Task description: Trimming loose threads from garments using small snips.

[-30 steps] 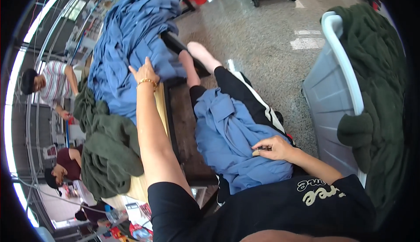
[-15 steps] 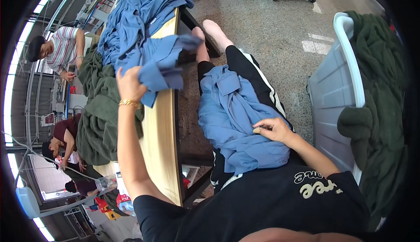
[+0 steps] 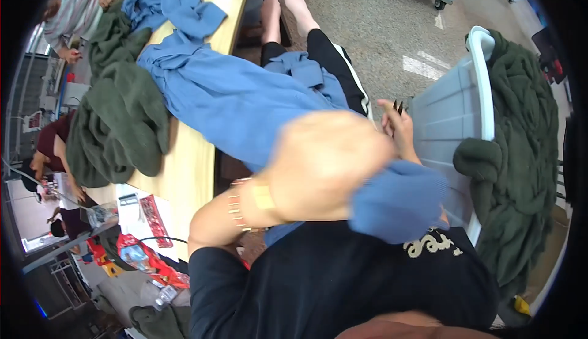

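Note:
My left hand (image 3: 331,164), blurred by motion, is closed on a blue garment (image 3: 233,100) and holds it up in front of my chest. Its ribbed end (image 3: 401,201) hangs out past my fist. The rest of that garment stretches back over the table's edge. Beyond it, at the bin's side, my right hand (image 3: 401,132) is partly hidden and holds dark, pointed thread snips (image 3: 398,107). Another blue piece of cloth (image 3: 306,69) lies across my lap.
More blue garments (image 3: 165,2) and a dark green heap (image 3: 116,124) lie on the wooden table (image 3: 190,167). To my right stands a grey bin (image 3: 450,112) with green cloth (image 3: 520,173) over its rim. Co-workers (image 3: 52,143) sit at the left.
My left hand has come from the table toward my chest, pulling a blue garment along. My right hand has lifted off my lap toward the bin. The view has shifted.

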Tool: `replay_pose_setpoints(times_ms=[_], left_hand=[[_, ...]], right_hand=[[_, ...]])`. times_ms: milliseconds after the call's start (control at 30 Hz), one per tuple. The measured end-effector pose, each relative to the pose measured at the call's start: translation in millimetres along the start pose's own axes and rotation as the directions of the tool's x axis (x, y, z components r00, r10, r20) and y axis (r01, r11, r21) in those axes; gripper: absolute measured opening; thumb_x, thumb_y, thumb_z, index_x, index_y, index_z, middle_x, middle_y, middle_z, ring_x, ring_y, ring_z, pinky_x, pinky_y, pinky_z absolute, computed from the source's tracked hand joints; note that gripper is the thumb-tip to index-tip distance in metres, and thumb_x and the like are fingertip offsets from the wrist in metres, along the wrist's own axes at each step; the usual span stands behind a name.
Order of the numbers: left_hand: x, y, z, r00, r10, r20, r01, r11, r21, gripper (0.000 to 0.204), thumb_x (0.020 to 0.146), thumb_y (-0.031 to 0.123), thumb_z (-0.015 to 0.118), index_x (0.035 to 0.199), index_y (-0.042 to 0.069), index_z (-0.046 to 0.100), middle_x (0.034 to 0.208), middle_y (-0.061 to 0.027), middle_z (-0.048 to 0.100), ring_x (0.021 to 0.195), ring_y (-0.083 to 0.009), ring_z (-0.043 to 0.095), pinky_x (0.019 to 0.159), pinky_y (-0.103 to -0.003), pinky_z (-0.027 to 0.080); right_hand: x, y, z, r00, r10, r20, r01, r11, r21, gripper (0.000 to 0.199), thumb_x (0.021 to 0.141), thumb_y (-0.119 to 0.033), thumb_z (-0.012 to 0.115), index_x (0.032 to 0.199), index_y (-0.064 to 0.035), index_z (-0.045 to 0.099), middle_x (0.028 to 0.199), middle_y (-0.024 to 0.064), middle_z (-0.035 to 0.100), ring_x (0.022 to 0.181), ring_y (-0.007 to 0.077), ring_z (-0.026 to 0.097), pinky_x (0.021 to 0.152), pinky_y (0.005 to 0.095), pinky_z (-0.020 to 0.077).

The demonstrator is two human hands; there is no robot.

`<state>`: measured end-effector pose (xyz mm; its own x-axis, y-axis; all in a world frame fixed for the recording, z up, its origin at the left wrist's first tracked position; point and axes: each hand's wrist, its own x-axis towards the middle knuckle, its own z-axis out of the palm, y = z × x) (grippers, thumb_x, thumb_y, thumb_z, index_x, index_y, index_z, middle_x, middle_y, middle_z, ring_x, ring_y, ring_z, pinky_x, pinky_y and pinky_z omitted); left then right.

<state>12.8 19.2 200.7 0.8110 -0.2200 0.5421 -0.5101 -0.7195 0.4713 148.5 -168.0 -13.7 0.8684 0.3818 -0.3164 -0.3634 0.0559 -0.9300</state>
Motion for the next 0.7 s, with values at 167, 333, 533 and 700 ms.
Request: replay_pose_setpoints(times_ms=[167, 333, 533, 700], left_hand=[[-2.4, 8.0, 165.6, 0.985, -0.064, 0.16, 0.114, 0.938, -0.328, 0.022, 0.063, 0.01, 0.067, 0.081, 0.008, 0.054, 0.08, -0.0082, 0.057, 0.077, -0.0301, 0.057, 0.071, -0.041, 0.046], [-50.9, -6.6, 233.3, 0.93, -0.031, 0.366, 0.038, 0.999, -0.012, 0.048, 0.069, 0.014, 0.072, 0.115, 0.009, 0.058, 0.097, -0.0077, 0.061, 0.097, -0.0278, 0.058, 0.088, -0.043, 0.044], [-60.0, -36.0, 111.4, 0.977, -0.172, 0.128, 0.198, 0.952, -0.234, 0.034, 0.078, 0.01, 0.067, 0.111, 0.008, 0.062, 0.104, -0.0105, 0.064, 0.107, -0.0271, 0.057, 0.097, -0.039, 0.042], [-118.9, -106.3, 76.7, 0.896, -0.379, -0.233, 0.444, 0.782, 0.436, 0.023, 0.084, 0.021, 0.065, 0.102, 0.007, 0.065, 0.098, -0.0091, 0.065, 0.099, -0.0296, 0.059, 0.084, -0.039, 0.046]], right_hand=[[22.2, -57.0, -24.4, 0.985, -0.171, 0.036, 0.173, 0.982, -0.074, 0.028, 0.092, -0.027, 0.061, 0.109, -0.0058, 0.067, 0.064, -0.0051, 0.05, 0.048, 0.0, 0.036, 0.043, 0.0173, 0.0229], [9.6, -89.2, -19.8, 0.953, -0.151, 0.264, 0.233, 0.92, -0.315, 0.032, 0.092, -0.02, 0.058, 0.118, -0.0019, 0.062, 0.067, -0.0057, 0.05, 0.05, -0.0005, 0.033, 0.045, 0.0169, 0.0236], [-8.6, -41.6, 19.2, 0.885, 0.016, 0.465, 0.13, 0.951, -0.28, 0.038, 0.089, -0.01, 0.06, 0.127, -0.0037, 0.057, 0.089, -0.0027, 0.055, 0.075, 0.002, 0.048, 0.065, 0.017, 0.039], [-16.0, -14.0, 30.6, 0.876, -0.141, 0.461, 0.376, 0.798, -0.47, 0.043, 0.088, -0.011, 0.062, 0.129, -0.0042, 0.055, 0.094, -0.0009, 0.06, 0.082, 0.004, 0.051, 0.071, 0.0188, 0.0414]])
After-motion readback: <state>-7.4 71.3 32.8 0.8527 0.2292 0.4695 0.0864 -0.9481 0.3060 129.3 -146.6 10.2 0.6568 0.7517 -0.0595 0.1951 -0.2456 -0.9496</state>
